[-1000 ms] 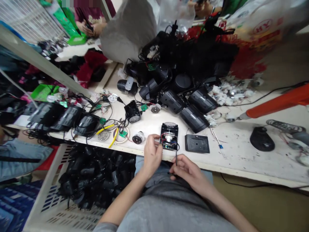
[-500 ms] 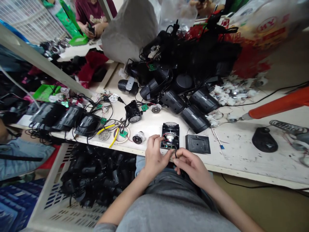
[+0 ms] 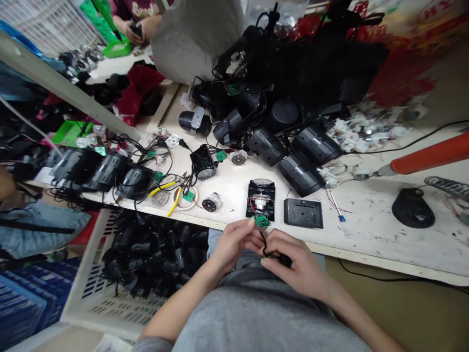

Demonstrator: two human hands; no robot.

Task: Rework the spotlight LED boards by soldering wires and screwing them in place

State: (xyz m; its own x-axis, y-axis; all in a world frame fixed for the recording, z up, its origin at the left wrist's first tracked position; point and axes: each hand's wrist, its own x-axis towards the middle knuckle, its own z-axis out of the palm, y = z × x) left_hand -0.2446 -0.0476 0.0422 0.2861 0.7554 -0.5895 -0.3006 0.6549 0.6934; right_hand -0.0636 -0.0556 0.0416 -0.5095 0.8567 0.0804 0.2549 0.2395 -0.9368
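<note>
My left hand (image 3: 234, 240) is closed on the edge of a small green circuit board (image 3: 262, 221), held at the near side of an opened black housing (image 3: 261, 198). Red wires and a white part show inside that housing, which lies on the bench with a clear round lens at its far end. A black cable (image 3: 264, 244) runs down from the board into my right hand (image 3: 293, 259), whose fingers are wrapped round it. Right of the housing lies a flat black rectangular cover (image 3: 303, 213).
Black cylindrical housings (image 3: 300, 173) are heaped behind. Left are yellow-handled pliers (image 3: 175, 203) and a round LED piece (image 3: 211, 202). An orange-handled tool (image 3: 432, 154) reaches in from the right. A white crate (image 3: 78, 293) of black parts stands below left. Another person's hands (image 3: 141, 30) work at the far left.
The green board has come up out of the housing's near end into my left hand. My right hand has moved slightly right and down, still on the cable. The view has shifted a little.
</note>
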